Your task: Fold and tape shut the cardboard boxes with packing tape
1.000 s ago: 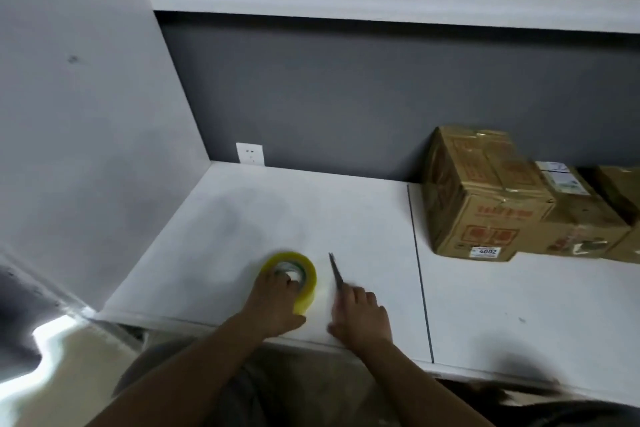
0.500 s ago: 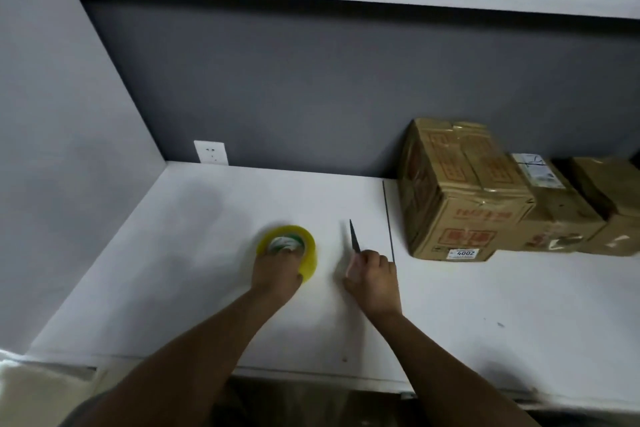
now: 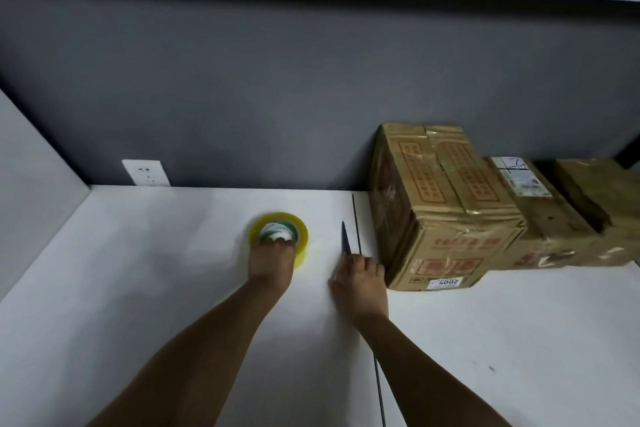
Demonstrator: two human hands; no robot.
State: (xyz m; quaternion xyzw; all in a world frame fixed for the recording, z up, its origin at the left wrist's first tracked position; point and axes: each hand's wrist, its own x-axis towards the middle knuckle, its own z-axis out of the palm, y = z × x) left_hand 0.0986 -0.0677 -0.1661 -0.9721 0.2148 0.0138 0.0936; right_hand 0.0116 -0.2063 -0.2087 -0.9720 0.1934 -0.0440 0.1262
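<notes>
Left hand (image 3: 270, 262) rests on the yellow roll of packing tape (image 3: 279, 235) at frame centre, fingertips curled into its core. Right hand (image 3: 360, 282) grasps a dark slim blade (image 3: 345, 239), point aimed toward the grey wall (image 3: 277, 87). Both sit on the white tabletop (image 3: 138, 288). Taped brown cardboard boxes (image 3: 446, 204) line the right side, the nearest just beside the right hand.

The desk (image 3: 138, 288) is smooth, matt white board. The tape roll (image 3: 302, 234) is glossy yellowish clear plastic film round a printed paper core. The cardboard boxes (image 3: 446, 211) are creased brown card with shiny tape strips; the blade (image 3: 345, 240) looks dark and matt.
</notes>
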